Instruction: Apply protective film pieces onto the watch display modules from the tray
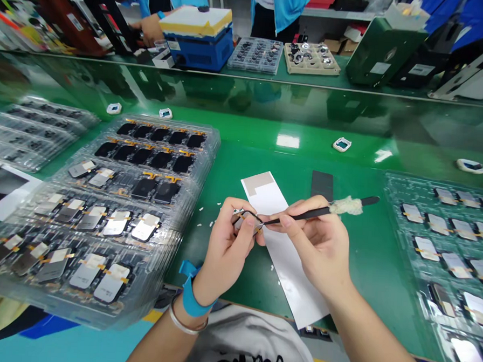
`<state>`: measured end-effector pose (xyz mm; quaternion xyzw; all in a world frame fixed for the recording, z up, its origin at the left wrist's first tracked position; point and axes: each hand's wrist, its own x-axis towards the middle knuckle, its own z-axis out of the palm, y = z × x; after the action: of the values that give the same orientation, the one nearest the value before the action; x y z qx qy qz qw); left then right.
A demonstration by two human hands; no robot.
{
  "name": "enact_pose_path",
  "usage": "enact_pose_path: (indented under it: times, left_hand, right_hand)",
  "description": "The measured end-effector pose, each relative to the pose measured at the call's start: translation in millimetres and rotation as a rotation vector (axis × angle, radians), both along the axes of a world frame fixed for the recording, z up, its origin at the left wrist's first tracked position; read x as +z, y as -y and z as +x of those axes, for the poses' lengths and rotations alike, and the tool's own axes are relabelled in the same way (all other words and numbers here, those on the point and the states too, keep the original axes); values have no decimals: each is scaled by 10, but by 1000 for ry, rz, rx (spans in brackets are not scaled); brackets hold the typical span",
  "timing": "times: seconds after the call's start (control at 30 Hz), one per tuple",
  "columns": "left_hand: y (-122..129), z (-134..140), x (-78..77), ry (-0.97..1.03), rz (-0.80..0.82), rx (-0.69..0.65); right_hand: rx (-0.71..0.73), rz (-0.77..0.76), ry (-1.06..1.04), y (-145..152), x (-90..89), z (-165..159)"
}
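Above the green bench, my left hand (pixel 230 245) is closed on a small display module (pixel 247 223) with a dark edge, mostly covered by the fingers. My right hand (pixel 318 243) grips black tweezers (pixel 316 212), whose handle has a pale wrapping (pixel 346 205). The tweezer tip meets the module's right side; whether it pinches anything there is too small to tell. Beneath both hands lies a long white sheet (pixel 291 270), with a beige-grey patch (pixel 258 183) at its far end. A dark grey rectangular pad (pixel 322 185) rests behind my right hand.
Stacked clear trays (pixel 204 163) with display modules stand left; another clear tray (pixel 399 254) holds modules at right. Small white scraps (pixel 200 225) lie by my left hand. Several white-rimmed parts, including one frame (pixel 342 144), line the back. A blue box (pixel 203 46) occupies the shelf, near people in blue.
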<state>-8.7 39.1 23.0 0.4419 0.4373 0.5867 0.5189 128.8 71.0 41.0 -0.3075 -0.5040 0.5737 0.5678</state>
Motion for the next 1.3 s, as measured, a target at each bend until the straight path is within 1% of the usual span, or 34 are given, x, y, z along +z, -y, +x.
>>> enact_pose_path:
  times: [0.17, 0.33, 0.53, 0.7, 0.93, 1.0, 1.03, 1.17, 1.2, 1.3]
  left_hand:
    - [5, -23, -14, -53, -20, -4]
    - [-2, -29, 5, -85, -19, 6]
    - [-5, -23, 1, -121, -13, 25]
    - [4, -9, 6, -68, -35, 14]
    - [1, -9, 9, -76, -42, 28]
    - [5, -18, -11, -89, -49, 9]
    - [9, -20, -23, -95, -52, -10]
    - [38, -8, -66, -119, -50, -99]
    - [48, -1, -71, -135, -45, -118]
    - [75, 17, -68, -198, -18, -178]
  right_hand:
    - [42, -57, 0, -14, 2, 44]
    - [119, -131, -79, -50, -18, 112]
    - [222, -194, -110, -85, -39, 143]
    - [205, -218, -71, -97, -28, 141]
    - [208, -213, -72, -89, -44, 125]
    - [175, -200, -47, -106, -35, 130]
    - [130, -182, -28, -123, -22, 148]
    - [-194, -69, 105, -238, 67, 364]
    - [-251, -54, 150, -272, 83, 446]
    - [-322, -51, 291, -378, 69, 679]
